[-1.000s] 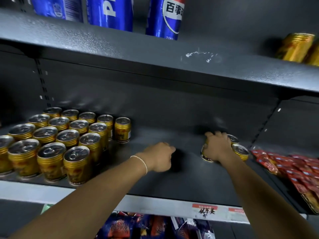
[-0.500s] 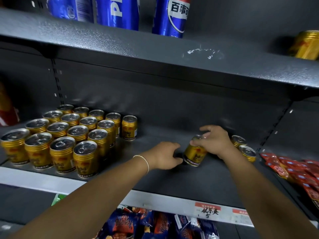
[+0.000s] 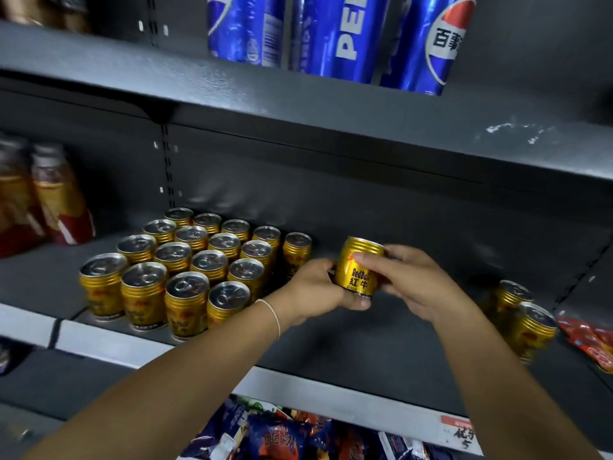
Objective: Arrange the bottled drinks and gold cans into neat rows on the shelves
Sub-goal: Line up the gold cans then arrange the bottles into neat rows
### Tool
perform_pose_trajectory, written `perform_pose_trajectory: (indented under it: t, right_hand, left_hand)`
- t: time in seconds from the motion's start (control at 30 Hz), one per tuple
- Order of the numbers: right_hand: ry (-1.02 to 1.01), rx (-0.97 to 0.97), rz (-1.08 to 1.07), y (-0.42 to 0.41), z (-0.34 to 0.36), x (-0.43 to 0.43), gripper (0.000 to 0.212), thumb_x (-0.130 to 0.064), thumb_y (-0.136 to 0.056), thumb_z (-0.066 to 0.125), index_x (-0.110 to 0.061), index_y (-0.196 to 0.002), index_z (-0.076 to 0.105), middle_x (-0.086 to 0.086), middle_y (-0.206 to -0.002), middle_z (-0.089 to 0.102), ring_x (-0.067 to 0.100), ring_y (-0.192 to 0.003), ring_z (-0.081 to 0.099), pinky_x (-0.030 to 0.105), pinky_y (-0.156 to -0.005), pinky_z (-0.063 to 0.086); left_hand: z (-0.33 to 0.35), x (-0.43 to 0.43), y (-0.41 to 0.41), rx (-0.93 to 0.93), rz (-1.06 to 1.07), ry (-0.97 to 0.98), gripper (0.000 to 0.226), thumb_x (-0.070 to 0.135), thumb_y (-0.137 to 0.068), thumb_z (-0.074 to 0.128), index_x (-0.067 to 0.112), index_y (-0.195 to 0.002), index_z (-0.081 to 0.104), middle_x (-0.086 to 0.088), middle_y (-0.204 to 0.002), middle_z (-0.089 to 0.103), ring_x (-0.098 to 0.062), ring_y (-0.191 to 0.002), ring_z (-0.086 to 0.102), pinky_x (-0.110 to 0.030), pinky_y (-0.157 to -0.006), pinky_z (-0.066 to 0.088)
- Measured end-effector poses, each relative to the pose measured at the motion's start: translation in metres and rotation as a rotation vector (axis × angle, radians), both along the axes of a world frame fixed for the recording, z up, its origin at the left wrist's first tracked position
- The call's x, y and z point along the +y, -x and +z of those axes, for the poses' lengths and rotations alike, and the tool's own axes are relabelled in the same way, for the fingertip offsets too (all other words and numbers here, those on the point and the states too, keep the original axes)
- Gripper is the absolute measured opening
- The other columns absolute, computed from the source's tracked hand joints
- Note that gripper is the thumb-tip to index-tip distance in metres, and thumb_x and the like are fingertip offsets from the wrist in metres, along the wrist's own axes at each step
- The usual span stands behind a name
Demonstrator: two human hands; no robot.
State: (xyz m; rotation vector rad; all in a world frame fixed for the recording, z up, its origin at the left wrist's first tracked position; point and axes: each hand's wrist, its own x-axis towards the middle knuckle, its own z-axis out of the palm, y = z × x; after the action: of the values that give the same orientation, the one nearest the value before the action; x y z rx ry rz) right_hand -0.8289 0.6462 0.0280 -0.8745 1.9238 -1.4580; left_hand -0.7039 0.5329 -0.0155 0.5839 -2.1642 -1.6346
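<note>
Head view shows both hands grasping one gold Red Bull can (image 3: 359, 267) above the middle shelf (image 3: 381, 333). Left hand (image 3: 316, 288) cups its base, right hand (image 3: 406, 280) pinches its side. Block of gold cans (image 3: 195, 260) stands left.

Two bare hands, left hand (image 3: 313, 290) and right hand (image 3: 411, 280), grip one small gold metal Red Bull can (image 3: 358, 267) above a dark grey metal shelf (image 3: 381, 343). A neat block of matching gold cans (image 3: 185, 263) stands to the left.

Bare forearms, no sleeves (thin pale bracelet (image 3: 274, 316) on left wrist)
</note>
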Motion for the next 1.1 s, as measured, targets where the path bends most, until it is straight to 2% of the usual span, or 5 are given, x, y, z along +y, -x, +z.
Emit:
perform_pose_trajectory:
  t: [0.1, 0.23, 0.6, 0.73, 1.1]
  right_hand:
    - [0.009, -0.062, 0.053, -0.018, -0.006, -0.014, 0.047, -0.024, -0.072, 0.085, -0.008, -0.113, 0.067, 0.005, -0.099, 0.077, 0.018, -0.091, 0.074, 0.027, -0.072, 0.059]
    - [0.076, -0.152, 0.004, -0.033, -0.012, -0.032, 0.058, -0.028, -0.059, 0.088, -0.005, -0.109, 0.068, 0.011, -0.096, 0.077, 0.024, -0.09, 0.075, 0.034, -0.074, 0.059]
    - [0.176, -0.122, -0.203, -0.06, -0.086, -0.098, 0.044, -0.003, -0.064, 0.089, -0.011, -0.101, 0.067, 0.005, -0.093, 0.077, 0.018, -0.081, 0.075, 0.029, -0.067, 0.059]
    - [0.162, 0.022, -0.205, -0.067, -0.105, -0.115, 0.054, -0.015, -0.052, 0.093, -0.022, -0.1, 0.069, -0.002, -0.096, 0.077, 0.019, -0.09, 0.074, 0.046, -0.09, 0.057]
    - [0.17, 0.239, -0.27, -0.073, -0.136, -0.126, 0.064, -0.05, -0.051, 0.086, -0.041, -0.108, 0.058, -0.016, -0.104, 0.073, 0.005, -0.098, 0.07, 0.043, -0.093, 0.056]
  left_hand:
    - [0.006, -0.016, -0.014, -0.001, -0.046, -0.02, 0.042, 0.016, -0.065, 0.088, 0.02, -0.102, 0.068, 0.001, -0.097, 0.075, -0.015, -0.096, 0.069, -0.037, -0.098, 0.051]
    - [0.014, -0.042, -0.031, -0.12, -0.157, 0.105, 0.05, 0.028, -0.069, 0.087, 0.022, -0.113, 0.064, 0.005, -0.105, 0.072, -0.011, -0.101, 0.066, -0.036, -0.099, 0.05]
    - [0.016, -0.129, -0.065, -0.223, -0.001, 0.844, 0.031, 0.015, -0.091, 0.05, 0.006, -0.118, 0.064, -0.012, -0.123, 0.063, -0.028, -0.114, 0.056, -0.028, -0.092, 0.044]
    - [-0.004, -0.138, -0.062, -0.333, -0.075, 0.886, 0.039, 0.026, -0.095, 0.045, 0.01, -0.128, 0.057, -0.01, -0.134, 0.056, -0.027, -0.125, 0.05, -0.041, -0.103, 0.043]
    - [-0.022, -0.14, -0.061, -0.3, -0.084, 0.947, 0.052, 0.04, -0.102, 0.035, 0.017, -0.148, 0.038, -0.005, -0.157, 0.029, -0.021, -0.145, 0.024, -0.031, -0.116, 0.018]
